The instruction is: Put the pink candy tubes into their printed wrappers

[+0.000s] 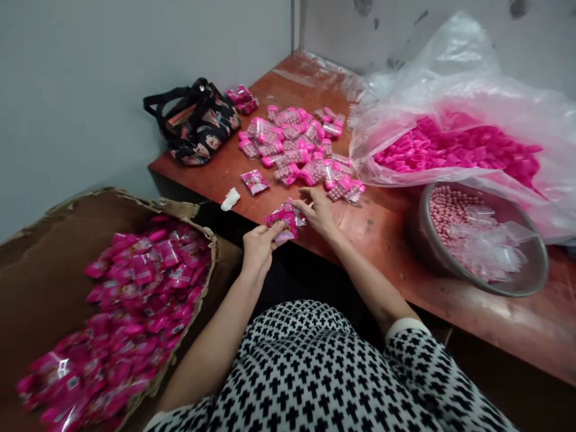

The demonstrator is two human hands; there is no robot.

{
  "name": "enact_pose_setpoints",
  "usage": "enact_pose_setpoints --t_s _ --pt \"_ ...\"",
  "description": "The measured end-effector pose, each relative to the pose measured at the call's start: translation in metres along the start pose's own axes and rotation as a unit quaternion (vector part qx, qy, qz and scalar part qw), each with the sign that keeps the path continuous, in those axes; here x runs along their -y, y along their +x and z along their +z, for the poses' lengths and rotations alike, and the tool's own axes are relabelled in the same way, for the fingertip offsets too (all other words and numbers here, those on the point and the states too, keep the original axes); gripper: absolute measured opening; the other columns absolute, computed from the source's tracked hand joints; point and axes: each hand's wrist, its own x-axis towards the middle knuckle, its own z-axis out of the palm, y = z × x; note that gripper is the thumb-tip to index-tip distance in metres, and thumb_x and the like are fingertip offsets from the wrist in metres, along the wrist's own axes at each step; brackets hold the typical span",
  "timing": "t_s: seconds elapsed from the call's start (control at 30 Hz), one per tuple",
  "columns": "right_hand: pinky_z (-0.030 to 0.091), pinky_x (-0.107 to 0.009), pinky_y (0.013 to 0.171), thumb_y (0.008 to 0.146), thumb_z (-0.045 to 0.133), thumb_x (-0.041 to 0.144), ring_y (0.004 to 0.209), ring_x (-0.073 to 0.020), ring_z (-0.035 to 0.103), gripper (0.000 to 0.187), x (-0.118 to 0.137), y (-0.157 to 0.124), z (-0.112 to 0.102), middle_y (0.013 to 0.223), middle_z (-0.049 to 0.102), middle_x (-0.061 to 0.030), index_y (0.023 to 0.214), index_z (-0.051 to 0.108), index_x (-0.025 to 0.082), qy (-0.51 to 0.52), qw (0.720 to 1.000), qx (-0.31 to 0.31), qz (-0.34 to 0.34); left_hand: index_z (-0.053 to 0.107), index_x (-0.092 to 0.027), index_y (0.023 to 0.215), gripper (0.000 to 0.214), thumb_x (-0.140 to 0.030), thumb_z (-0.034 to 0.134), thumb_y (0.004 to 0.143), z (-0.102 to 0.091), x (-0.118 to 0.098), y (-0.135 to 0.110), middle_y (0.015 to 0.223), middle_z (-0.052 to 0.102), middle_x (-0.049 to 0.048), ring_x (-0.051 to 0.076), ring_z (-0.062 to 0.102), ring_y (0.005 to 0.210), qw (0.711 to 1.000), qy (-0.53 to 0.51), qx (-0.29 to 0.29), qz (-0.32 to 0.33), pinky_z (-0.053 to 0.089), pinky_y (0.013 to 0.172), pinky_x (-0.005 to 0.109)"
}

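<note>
My left hand [260,245] pinches a pink printed packet [284,219] at the near edge of the brown table [382,240]. My right hand [318,211] grips the same packet from the right, fingers curled on its clear end. Just beyond lies a heap of small clear bottles with pink caps and pink beads [299,147]. One more pink packet [254,181] lies flat on the table to the left, beside a white scrap [230,199].
A cardboard box [54,240] at the left holds many sealed pink packets [135,312]. A metal bowl [517,282] of pink beads and clear bags sits at the right, behind it a plastic bag of pink caps [459,147]. A black patterned handbag [198,123] lies at the far left corner.
</note>
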Motion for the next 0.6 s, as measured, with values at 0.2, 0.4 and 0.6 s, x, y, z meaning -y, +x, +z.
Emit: enact_pose_setpoints --t_s 0.2,0.4,0.6 --pt "0.046 -0.024 0.061 0.077 0.061 0.035 0.065 -0.0122 0.058 0.026 0.008 -0.013 0.001 0.073 0.061 0.0029 0.096 0.055 0.018 0.163 0.984 0.052 0.054 0.066 -0.008 0.067 0.037 -0.033 0.085 0.046 0.007 0.002 -0.005 0.063 0.066 0.0029 0.012 0.061 0.054 1.0 -0.024 0.013 0.014 0.054 0.051 0.024" --pt "0.044 -0.033 0.082 0.083 0.057 0.031 0.096 -0.0212 0.059 0.026 0.006 0.005 0.002 0.101 0.065 -0.0087 0.105 0.058 0.018 -0.217 0.975 0.043 0.024 0.066 -0.008 0.063 0.035 -0.031 0.085 0.046 -0.004 -0.002 -0.009 0.064 0.067 0.0036 0.013 0.063 0.057 0.999 -0.03 0.011 0.008 0.057 0.057 0.027" --pt "0.045 -0.038 0.08 0.089 0.037 0.056 0.092 -0.0277 0.063 0.051 0.007 0.006 -0.05 0.096 0.066 -0.0156 0.106 0.058 0.013 -0.369 0.902 -0.107 0.196 0.065 -0.008 0.063 0.035 -0.03 0.085 0.044 -0.006 0.007 -0.005 0.061 0.065 0.0032 0.013 0.063 0.055 1.0 -0.014 -0.01 -0.009 0.055 0.052 0.024"
